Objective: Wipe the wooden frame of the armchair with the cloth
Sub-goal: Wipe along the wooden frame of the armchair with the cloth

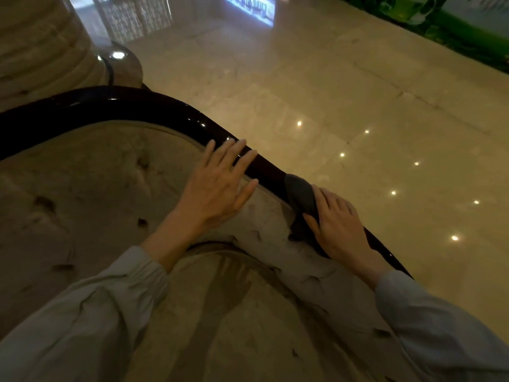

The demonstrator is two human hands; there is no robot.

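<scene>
The armchair's dark glossy wooden frame [143, 106] curves from the left edge down to the lower right, around beige tufted upholstery [82, 188]. My left hand [217, 186] lies flat with fingers spread, its fingertips on the frame and its palm over the padding. Further down the rail, my right hand [341, 224] presses a dark grey cloth [300, 199] onto the frame. The cloth drapes over the rail and hangs down its inner side. Both arms wear light grey sleeves.
A polished beige marble floor [358, 106] with reflected ceiling lights stretches beyond the chair to the right. A second beige upholstered seat [41, 45] stands at the upper left. A green panel [454, 26] runs along the top right.
</scene>
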